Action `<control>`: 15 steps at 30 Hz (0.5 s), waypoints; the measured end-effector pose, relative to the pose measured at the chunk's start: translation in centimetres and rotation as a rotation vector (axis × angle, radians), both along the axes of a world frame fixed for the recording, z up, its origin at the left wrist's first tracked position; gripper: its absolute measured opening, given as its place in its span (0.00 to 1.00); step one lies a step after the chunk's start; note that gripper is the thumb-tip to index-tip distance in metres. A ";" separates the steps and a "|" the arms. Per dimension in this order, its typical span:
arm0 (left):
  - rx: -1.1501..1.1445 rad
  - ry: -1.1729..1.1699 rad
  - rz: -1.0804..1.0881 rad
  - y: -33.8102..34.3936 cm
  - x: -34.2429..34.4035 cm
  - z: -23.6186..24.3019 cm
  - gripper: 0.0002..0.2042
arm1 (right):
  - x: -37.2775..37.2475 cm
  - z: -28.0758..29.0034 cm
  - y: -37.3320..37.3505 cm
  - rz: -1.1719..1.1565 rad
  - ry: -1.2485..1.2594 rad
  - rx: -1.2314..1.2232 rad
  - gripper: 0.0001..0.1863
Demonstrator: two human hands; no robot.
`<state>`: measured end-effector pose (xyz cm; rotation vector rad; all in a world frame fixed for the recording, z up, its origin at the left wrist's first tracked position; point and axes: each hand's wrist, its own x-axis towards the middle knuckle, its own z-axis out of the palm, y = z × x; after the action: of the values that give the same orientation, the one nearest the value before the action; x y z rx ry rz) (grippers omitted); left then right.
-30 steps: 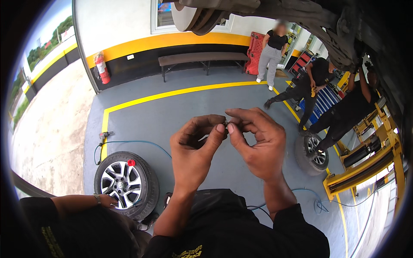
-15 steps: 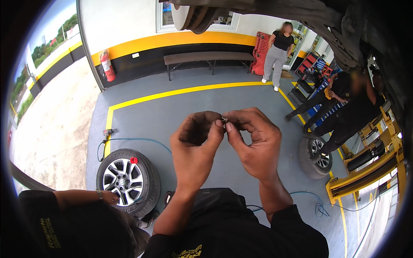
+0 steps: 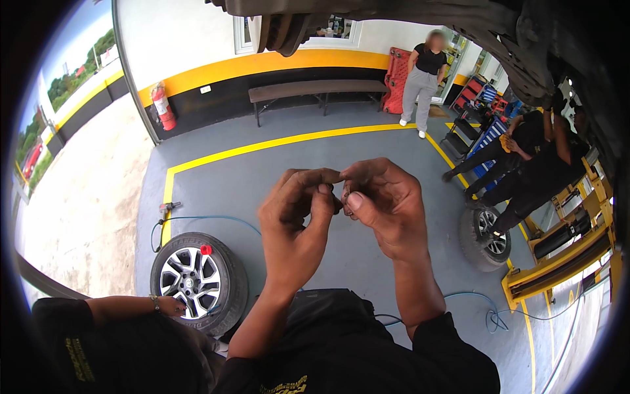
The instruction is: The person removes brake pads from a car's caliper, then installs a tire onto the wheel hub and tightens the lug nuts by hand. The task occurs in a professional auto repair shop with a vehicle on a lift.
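My left hand (image 3: 296, 220) and my right hand (image 3: 392, 213) are raised in front of me, their forefingers meeting at the tips. The fingers of my left hand are closed, with the thumb pressed to the forefinger; what lies between them, if anything, is hidden. My right thumb presses against the curled fingers, and a tiny dark piece (image 3: 346, 197) shows at their edge. It is too small to name. Dark grime covers the fingers of both hands.
A raised vehicle's underside (image 3: 459, 26) hangs overhead. A wheel (image 3: 233, 279) with a red cap-like piece lies left, beside a co-worker's hand (image 3: 172, 306). Behind it are an impact wrench (image 3: 168, 209) and blue hose (image 3: 220, 216). Co-workers stand right, near a yellow lift (image 3: 558, 262).
My fingertips have shifted: the thumbs, together before, are now apart, and my right thumb has rolled over its fingers. My view has moved slightly.
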<state>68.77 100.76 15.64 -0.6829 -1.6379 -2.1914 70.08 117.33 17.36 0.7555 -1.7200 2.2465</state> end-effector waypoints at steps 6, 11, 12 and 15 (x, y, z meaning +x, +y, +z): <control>0.020 -0.047 -0.098 0.1 0.3 0.1 0.05 | 0.0 -0.1 0.2 -0.045 -0.034 -0.025 0.09; 0.019 0.003 -0.062 0.3 0.3 0.2 0.04 | 0.0 0.2 0.4 -0.154 0.007 0.063 0.07; 0.016 0.007 -0.047 0.2 0.3 0.2 0.04 | 0.0 0.2 0.4 -0.168 0.007 0.072 0.07; -0.040 0.021 0.010 -0.4 0.7 0.3 0.04 | 0.2 0.5 -0.3 -0.254 0.019 0.136 0.06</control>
<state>69.47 100.35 15.97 -0.7050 -1.6752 -2.1424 70.27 117.04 17.85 0.5462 -1.8581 1.9664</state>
